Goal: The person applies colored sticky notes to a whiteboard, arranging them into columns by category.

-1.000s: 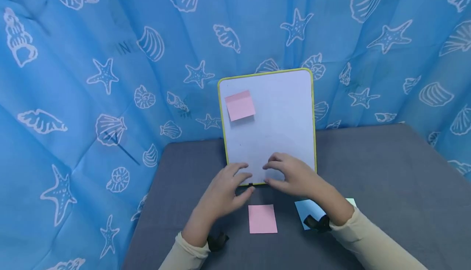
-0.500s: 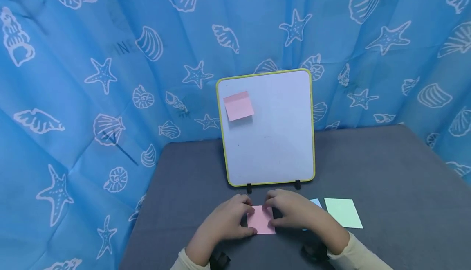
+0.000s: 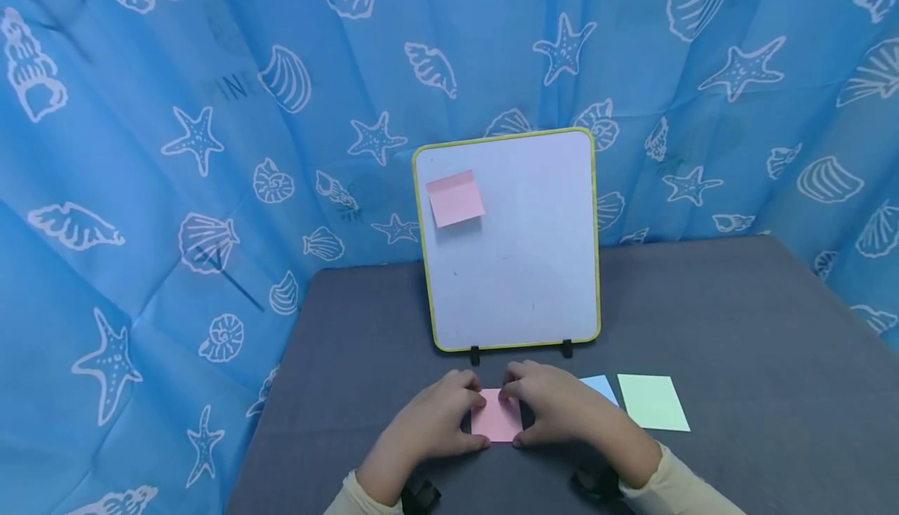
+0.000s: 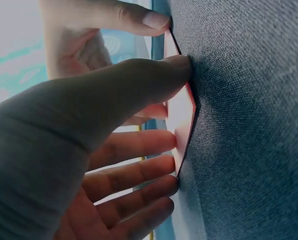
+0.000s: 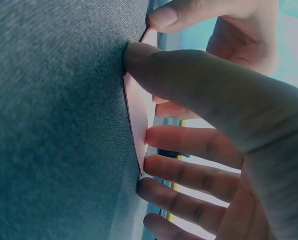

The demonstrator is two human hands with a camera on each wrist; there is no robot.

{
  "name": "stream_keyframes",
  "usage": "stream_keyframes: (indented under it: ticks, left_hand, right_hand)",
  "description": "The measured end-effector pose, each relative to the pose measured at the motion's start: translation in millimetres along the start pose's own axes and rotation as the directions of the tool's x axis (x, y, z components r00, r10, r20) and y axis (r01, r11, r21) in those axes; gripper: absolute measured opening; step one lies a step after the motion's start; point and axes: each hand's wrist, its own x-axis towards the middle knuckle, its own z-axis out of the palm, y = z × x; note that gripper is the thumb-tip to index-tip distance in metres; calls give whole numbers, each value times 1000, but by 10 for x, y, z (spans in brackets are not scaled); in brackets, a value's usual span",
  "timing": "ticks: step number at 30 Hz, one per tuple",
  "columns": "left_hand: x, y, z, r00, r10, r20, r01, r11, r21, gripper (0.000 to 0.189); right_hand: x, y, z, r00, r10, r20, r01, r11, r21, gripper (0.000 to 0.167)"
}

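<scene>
The left hand [image 3: 434, 417] and right hand [image 3: 559, 404] grip the pink note [image 3: 496, 421] by its edges on the bench [image 3: 372, 328], before the whiteboard [image 3: 530, 253]. Securing this hold seems the step; the next move calls for even pressure. Since earlier, the right thumb [image 5: 149, 57] has reached the near edge.

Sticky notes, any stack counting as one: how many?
4: upper pink note on the whiteboard; lower pink note on the table, between the left hand and right hand; blue note, partly covered by the right arm; green note, right of the blue. Others may be hidden.
</scene>
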Motion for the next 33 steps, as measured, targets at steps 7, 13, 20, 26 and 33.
stream_keyframes:
  ticks: [7,13,20,26,33]
  left_hand:
    - [-12,-5,-19,1000,19,-5,-19,999,-26,35]
    - [-14,-1,-28,1000,12,-15,-12,999,-48,25]
    - [0,-19,-15,997,53,-63,-53,999,0,20]
    - [21,-37,-9,995,67,-80,-66,998,18,17]
    - [14,-52,-10,994,72,-87,-73,997,-16,15]
  right_hand:
    - [1,2,-7,1000,3,12,-3,1000,0,45]
    - [16,-1,-2,1000,-4,2,4,1000,-16,33]
    - [37,13,10,990,-106,-93,104,994,-25,9]
    - [44,14,0,978,-167,-122,164,986,-30,3]
    - [55,12,19,979,-168,-119,167,986,-17,2]
